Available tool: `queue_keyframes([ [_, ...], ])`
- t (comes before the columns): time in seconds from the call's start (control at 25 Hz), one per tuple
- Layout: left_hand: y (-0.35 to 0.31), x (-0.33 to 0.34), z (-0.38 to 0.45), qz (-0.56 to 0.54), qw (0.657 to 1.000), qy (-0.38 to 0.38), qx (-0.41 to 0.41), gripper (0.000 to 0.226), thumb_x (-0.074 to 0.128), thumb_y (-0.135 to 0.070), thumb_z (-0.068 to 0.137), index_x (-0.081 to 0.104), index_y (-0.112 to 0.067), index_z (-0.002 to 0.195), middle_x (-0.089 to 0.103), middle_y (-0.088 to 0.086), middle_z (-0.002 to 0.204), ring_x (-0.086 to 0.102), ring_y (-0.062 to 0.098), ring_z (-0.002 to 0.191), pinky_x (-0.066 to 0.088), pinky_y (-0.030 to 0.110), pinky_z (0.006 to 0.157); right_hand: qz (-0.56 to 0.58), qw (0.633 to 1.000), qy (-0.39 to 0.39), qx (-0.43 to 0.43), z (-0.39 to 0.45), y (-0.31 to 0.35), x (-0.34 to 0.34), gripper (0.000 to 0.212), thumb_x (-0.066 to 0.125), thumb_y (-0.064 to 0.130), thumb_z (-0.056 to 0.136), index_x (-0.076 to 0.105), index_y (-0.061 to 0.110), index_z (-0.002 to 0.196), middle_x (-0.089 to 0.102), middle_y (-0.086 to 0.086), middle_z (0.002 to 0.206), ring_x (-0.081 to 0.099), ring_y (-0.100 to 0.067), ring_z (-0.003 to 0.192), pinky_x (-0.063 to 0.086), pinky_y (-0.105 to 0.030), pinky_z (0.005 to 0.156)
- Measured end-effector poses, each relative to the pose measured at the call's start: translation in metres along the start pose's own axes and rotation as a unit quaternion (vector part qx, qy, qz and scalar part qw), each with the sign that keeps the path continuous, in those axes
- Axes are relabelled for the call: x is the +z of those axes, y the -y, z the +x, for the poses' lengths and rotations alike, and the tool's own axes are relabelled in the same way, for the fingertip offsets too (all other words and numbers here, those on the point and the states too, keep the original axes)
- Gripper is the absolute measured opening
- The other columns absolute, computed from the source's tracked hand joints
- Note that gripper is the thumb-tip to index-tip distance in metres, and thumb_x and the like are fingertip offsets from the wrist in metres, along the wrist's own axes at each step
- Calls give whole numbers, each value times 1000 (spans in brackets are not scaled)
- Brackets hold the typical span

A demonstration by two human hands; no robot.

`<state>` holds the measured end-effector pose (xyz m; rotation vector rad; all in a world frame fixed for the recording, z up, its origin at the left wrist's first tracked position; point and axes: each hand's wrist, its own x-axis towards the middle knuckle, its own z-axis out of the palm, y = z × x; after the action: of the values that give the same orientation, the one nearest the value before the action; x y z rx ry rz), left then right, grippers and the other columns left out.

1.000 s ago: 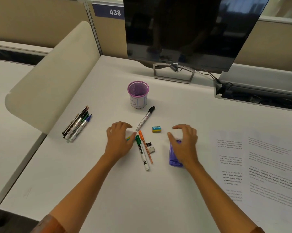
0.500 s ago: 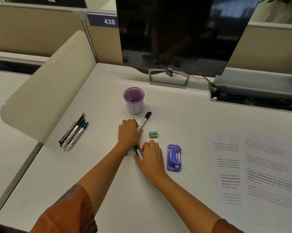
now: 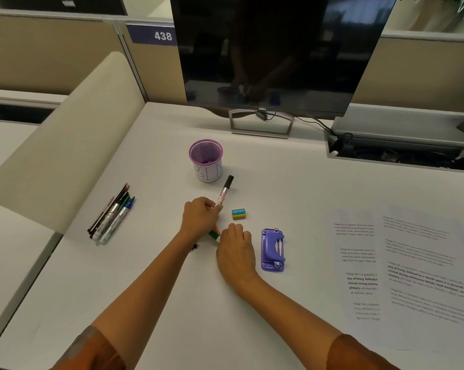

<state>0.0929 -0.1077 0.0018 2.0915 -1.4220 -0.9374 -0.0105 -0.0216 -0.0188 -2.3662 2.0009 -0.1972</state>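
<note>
Left hand sits knuckles up near the middle of the tabletop, its fingers curled round the lower end of a whiteboard marker. That marker has a white barrel with red print and a black cap, and it lies slanting away towards the far edge, cap end free of the hand.

Just nearer the front edge, the right hand rests palm down with its fingers bent over a green marker and an orange pen. Only short stubs of the two show in the gap between the hands. Whether the fingers actually pinch them or merely cover them, I cannot tell from here.

A small black binder clip peeks out beside the left forearm. A blue-and-yellow eraser lies just right of the left hand's fingers, and a purple hole punch lies close by the right hand.

Beyond the marker's cap stands a purple mesh pen cup with a white paper band. Towards the left edge a bundle of pens lies together. Printed sheets cover the right side, and a dark monitor stands at the far edge.
</note>
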Motion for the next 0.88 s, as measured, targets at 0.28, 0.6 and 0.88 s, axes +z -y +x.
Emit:
queue_keyframes([
  [0.28,-11,-17,-52,-154,987,-38,8,24,60,-35,95,65,-12,98,63,-1,79,57,11,70,42,20,60,479,840,111,228,16,-26,-41,28,36,33,104,46,11,118,62,-8,101,63,-18,87,58,-35,76],
  [0.6,-8,4,-115,-103,992,48,52,14,74,-35,81,68,-23,83,69,-6,69,58,0,55,42,13,52,649,660,187,328,14,-40,-44,35,45,41,100,53,14,121,69,-3,107,68,-23,101,57,-39,82],
  [0.88,-18,-5,-111,-227,970,69,-51,56,68,-51,77,49,-16,115,57,2,106,58,10,91,51,29,80,545,769,234,237,-1,-38,-67,31,39,30,104,44,18,131,62,-1,120,64,-14,98,50,-22,65],
])
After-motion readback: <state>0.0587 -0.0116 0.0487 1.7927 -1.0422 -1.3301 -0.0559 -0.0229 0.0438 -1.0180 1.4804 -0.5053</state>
